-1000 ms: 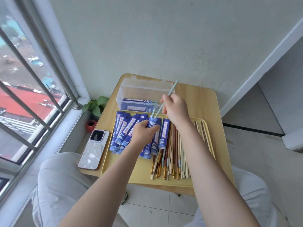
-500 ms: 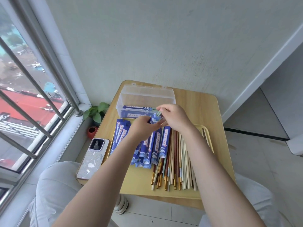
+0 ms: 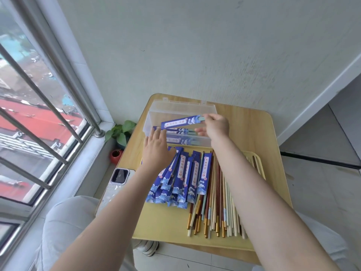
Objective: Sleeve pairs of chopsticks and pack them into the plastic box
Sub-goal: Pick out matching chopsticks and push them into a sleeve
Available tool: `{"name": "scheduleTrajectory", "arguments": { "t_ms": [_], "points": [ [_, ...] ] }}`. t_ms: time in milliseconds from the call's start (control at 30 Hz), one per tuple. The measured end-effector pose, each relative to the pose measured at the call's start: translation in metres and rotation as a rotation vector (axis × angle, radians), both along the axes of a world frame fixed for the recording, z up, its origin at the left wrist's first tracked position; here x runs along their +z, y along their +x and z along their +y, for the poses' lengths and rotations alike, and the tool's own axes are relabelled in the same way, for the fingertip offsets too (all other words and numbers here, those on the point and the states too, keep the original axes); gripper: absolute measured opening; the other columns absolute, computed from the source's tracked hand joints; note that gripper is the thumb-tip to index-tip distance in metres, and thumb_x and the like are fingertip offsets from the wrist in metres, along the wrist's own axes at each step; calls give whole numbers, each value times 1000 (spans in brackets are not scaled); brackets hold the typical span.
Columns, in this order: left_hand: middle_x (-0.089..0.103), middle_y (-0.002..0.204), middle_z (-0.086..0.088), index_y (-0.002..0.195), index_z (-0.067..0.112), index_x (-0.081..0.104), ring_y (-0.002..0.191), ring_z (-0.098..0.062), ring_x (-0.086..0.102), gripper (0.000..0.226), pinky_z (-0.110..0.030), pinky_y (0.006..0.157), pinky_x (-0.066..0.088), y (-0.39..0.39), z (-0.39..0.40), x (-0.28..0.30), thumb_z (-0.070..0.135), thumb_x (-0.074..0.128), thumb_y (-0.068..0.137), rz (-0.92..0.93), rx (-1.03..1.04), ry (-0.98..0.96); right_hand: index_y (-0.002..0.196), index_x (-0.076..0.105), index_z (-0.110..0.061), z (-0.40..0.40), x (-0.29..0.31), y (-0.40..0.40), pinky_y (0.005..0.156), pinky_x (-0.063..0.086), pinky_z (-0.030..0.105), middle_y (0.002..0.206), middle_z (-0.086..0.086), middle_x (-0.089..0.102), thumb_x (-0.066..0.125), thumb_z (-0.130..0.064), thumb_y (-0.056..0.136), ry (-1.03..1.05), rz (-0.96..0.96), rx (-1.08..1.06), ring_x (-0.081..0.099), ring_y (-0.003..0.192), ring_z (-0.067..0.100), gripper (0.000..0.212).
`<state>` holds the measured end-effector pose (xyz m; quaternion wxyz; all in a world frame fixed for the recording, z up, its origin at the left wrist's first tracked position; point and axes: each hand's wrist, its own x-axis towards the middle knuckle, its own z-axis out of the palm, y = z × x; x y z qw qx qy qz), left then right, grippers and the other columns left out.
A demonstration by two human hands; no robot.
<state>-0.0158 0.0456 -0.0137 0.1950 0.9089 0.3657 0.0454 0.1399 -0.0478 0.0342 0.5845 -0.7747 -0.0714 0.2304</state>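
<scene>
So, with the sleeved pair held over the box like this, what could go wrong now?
The right hand pinches the sleeved pair only at its chopstick end, so the sleeve might slide off, or its far end could catch the plastic box wall. The left hand hovers open over the empty sleeves and may scatter them. The phone lies at the table edge; a bump could drop it.

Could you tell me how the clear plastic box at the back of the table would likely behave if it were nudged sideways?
The clear plastic box looks thin-walled and holds only a few blue sleeved pairs, so it is probably light. On the smooth wooden table it would likely slide rather than tip, being long and low.
</scene>
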Motion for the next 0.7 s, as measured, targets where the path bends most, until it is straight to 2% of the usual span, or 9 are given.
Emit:
{"name": "scheduleTrajectory", "arguments": {
  "t_ms": [133,200,333,400,433,467,533,600,700],
  "points": [
    [13,167,-7,157,11,20,155,-26,-1,72,-42,124,7,0,-3,-8,35,55,99,-21,12,16,139,54,-6,16,-3,-7,55,61,29,131,9,60,48,-14,105,-101,70,241,72,57,20,35],
    [12,167,-7,157,11,19,155,-26,-2,72,-42,125,7,1,-2,-7,34,55,99,-25,12,11,138,55,-8,13,-3,-4,59,62,31,136,9,58,48,-13,104,-140,30,264,73,59,22,35],
    [12,166,-12,156,9,24,155,-28,2,68,-40,123,9,1,-7,-5,32,55,99,-53,37,-1,126,64,-12,-9,-2,-3,64,62,32,116,6,69,48,-12,102,-213,-112,234,74,63,21,29],
    [32,157,-15,147,10,41,146,-31,25,55,-39,116,24,-3,-13,-4,27,57,97,-133,72,8,113,67,-15,-23,-1,-13,56,56,27,102,-1,70,47,-14,101,-281,-248,245,71,60,16,23],
    [43,146,-13,139,12,51,135,-31,39,46,-38,108,32,-6,-17,-4,25,57,96,-161,85,6,107,67,-14,-29,-3,-20,52,51,25,97,-3,70,47,-15,101,-341,-302,277,68,57,13,21],
    [50,136,-11,130,14,59,124,-29,47,37,-36,100,37,-9,-20,-5,25,57,95,-160,89,-10,102,68,-13,-35,-6,-27,52,47,25,94,-2,70,48,-16,100,-427,-329,335,67,57,13,20],
    [54,127,-7,122,18,64,115,-26,50,30,-35,90,43,-17,-27,-8,29,58,94,-73,67,-55,95,68,-6,-44,-19,-44,54,45,26,83,5,72,52,-21,98,-665,-302,522,67,59,17,22],
    [51,126,-6,128,23,60,117,-25,49,38,-33,85,46,-24,-36,-14,38,60,93,33,41,-86,101,64,-2,-52,-33,-62,56,46,28,78,7,68,57,-29,97,-869,-283,627,69,67,24,27],
    [48,128,-6,136,27,53,119,-25,47,50,-33,84,47,-31,-46,-23,47,62,91,76,13,-93,136,41,-4,-63,-48,-78,57,43,30,108,8,66,57,-36,99,-913,-361,432,67,86,27,51]
  ]
}}
